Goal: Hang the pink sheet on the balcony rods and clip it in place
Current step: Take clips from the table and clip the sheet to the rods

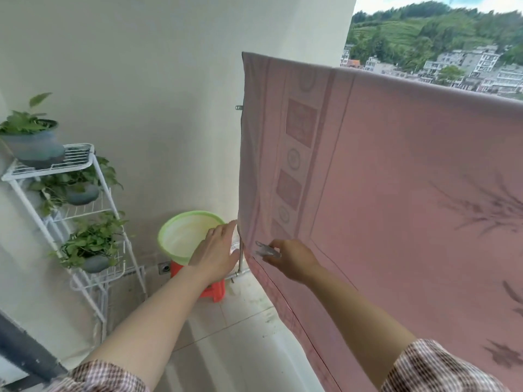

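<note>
The pink sheet (396, 171) with a patterned border hangs over the balcony rail and covers most of the right side. Its left edge runs down beside a thin metal rod (240, 258). My right hand (291, 260) pinches a clear plastic clip (266, 250) at the sheet's lower left edge. My left hand (216, 251) reaches toward that same edge with straight fingers, its fingertips close to the cloth near the rod. Whether the clip's jaws bite the cloth, I cannot tell.
A green basin (181, 233) sits on a red stool (212, 290) against the white wall, just behind my left hand. A white wire plant stand (85, 199) with potted plants stands at the left. Pale floor tiles (240, 335) lie below.
</note>
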The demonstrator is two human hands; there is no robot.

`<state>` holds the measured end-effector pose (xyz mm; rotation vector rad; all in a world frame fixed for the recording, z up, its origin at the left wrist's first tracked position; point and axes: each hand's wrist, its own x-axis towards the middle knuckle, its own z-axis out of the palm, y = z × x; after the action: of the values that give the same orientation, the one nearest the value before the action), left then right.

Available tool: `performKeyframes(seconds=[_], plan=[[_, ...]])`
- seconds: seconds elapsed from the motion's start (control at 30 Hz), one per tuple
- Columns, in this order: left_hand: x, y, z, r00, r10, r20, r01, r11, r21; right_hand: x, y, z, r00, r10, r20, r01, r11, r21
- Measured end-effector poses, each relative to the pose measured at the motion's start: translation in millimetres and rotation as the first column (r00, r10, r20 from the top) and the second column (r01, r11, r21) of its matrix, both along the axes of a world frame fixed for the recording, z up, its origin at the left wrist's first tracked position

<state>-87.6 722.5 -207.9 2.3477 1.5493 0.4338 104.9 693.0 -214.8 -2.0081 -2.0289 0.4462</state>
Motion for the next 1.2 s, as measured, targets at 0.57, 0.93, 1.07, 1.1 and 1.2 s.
performKeyframes(seconds=[0.57,0.93,1.07,1.1,1.2], plan=[[-8,345,-39,0.988,-0.146,-0.044,0.146,0.989,0.005,-26,360,0,0.984,0.164,-0.067,-0.169,0.983,-0.076],[-14,536,-85,0.934,0.200,0.295,-0.120,0.956,-0.267,-31,529,-24,0.998,-0.059,0.009,0.060,0.994,-0.087],[0,599,-105,0.803,0.366,0.471,-0.093,0.857,-0.506,-35,574,-30,0.992,-0.116,0.041,0.120,0.988,-0.097],[4,612,-109,0.768,0.405,0.497,-0.069,0.823,-0.563,-37,584,-31,0.990,-0.134,0.050,0.138,0.986,-0.091],[20,648,-123,0.692,0.499,0.521,0.018,0.710,-0.704,-40,608,-35,0.974,-0.168,0.151,0.182,0.980,-0.085]])
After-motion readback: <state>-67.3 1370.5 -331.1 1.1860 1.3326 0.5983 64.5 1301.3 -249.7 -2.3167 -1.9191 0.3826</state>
